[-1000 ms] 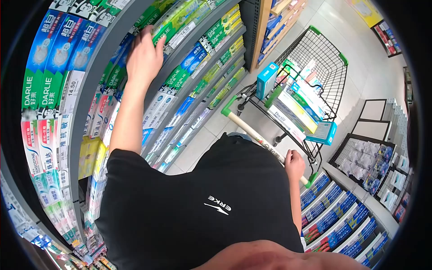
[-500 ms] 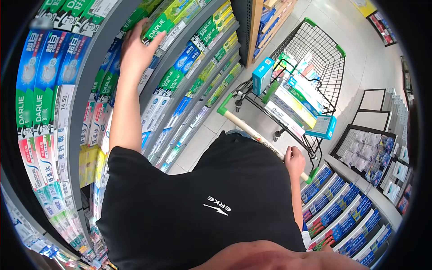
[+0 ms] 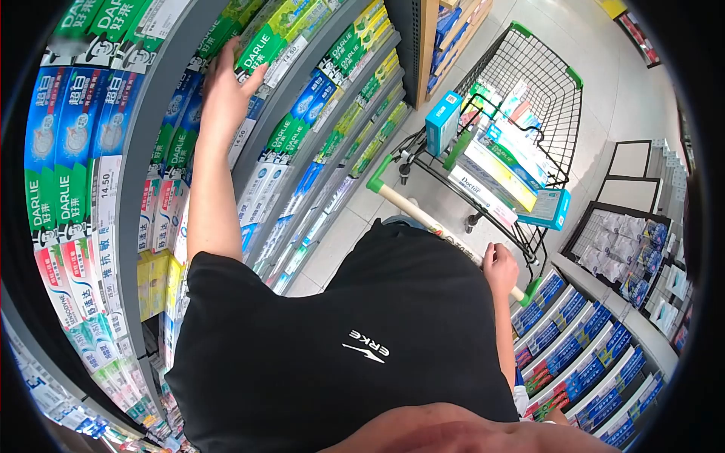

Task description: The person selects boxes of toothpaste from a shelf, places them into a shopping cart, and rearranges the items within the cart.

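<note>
My left hand (image 3: 226,98) reaches into the upper shelf at the left, its thumb and fingers at either side of the end of a green Darlie box (image 3: 255,51). That box lies among similar yellow-green boxes behind a 14.50 price label (image 3: 285,59). At the right, my right hand (image 3: 501,270) is closed on the pale handle (image 3: 411,208) of a shopping cart. The black wire cart (image 3: 521,64) carries several cartons, among them a white Doctor box (image 3: 481,194) and a yellow and white box (image 3: 502,177).
Shelves (image 3: 162,68) of toothpaste curve along the left side. Two blue boxes (image 3: 443,123) (image 3: 550,209) stand at the cart's near corners. Slanted racks of blue packages (image 3: 581,362) are at the lower right, with a wire display (image 3: 615,249) of small packs above them.
My left hand has shifted slightly down and left along the green box, its thumb lower on the box's end. The cart and my right hand appear slightly further right in view.
</note>
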The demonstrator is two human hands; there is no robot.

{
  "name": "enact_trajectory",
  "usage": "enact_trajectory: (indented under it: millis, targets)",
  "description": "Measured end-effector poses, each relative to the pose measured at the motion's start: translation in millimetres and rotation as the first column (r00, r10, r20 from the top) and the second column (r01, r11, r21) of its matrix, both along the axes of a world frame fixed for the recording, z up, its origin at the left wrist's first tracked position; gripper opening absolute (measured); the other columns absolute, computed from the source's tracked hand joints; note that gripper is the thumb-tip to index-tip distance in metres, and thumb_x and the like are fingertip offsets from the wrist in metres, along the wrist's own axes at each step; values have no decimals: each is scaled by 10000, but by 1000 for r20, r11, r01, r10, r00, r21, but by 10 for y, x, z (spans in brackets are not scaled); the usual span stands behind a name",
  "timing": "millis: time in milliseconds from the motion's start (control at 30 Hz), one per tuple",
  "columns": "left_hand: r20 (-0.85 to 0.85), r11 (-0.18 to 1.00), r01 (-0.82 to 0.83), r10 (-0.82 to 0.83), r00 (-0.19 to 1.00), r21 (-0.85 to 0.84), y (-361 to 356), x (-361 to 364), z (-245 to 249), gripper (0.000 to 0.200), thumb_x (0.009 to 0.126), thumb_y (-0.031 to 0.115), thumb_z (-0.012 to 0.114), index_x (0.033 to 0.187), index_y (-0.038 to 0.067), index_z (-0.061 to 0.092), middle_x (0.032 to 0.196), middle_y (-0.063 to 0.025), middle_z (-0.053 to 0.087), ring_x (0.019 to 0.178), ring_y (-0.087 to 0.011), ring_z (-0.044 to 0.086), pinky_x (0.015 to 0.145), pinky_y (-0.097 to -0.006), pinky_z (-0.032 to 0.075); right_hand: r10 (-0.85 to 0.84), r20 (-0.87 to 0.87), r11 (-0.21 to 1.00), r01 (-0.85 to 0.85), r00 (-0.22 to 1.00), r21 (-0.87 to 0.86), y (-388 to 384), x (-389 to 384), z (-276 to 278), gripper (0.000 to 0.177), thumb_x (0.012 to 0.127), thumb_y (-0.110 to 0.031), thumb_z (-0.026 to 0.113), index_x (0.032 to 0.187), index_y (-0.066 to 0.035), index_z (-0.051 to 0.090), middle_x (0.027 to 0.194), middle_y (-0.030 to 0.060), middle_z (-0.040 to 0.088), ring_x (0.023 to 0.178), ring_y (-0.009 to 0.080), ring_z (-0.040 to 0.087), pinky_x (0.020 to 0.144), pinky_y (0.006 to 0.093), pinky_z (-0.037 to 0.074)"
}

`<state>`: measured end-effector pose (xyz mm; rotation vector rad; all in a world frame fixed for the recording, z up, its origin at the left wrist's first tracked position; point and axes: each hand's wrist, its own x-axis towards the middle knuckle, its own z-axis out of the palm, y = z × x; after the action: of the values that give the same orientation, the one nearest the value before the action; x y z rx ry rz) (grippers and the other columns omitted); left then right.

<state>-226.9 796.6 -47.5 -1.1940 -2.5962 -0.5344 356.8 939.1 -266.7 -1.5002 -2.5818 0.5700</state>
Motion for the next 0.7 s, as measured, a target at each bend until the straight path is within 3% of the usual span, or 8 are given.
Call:
enact_trajectory:
  millis: [300, 500, 700]
  targets:
    - [15, 997, -13, 14, 1000, -70, 7, 32, 57, 720, 982, 363, 782, 1545, 19, 494, 1460, -287, 619, 1370, -452, 578, 1124, -490, 476, 43, 7, 999, -43, 999, 2, 16, 13, 13, 323, 1034, -291, 634, 797, -72, 626, 731, 124, 667, 668, 376, 672, 605, 506, 508]
    - [0, 998, -18, 18, 1000, -63, -12, 35, 26, 748, 979, 408, 771, 1569, 53, 478, 1497, -288, 574, 1383, -466, 549, 1145, -515, 458, 31, -4, 999, -31, 1000, -5, 14, -1, 14, 330, 1036, -297, 632, 800, -67, 625, 729, 128, 659, 679, 377, 670, 612, 503, 506]
    - [-39, 991, -33, 28, 999, -127, 107, 152, 244, 765, 1012, 492, 713, 1565, 15, 486, 1486, -279, 594, 1401, -447, 547, 1154, -499, 455, 26, -2, 1000, -26, 1000, -17, 20, -14, 13, 333, 1039, -299, 627, 805, -62, 623, 741, 132, 663, 692, 379, 671, 627, 502, 510]
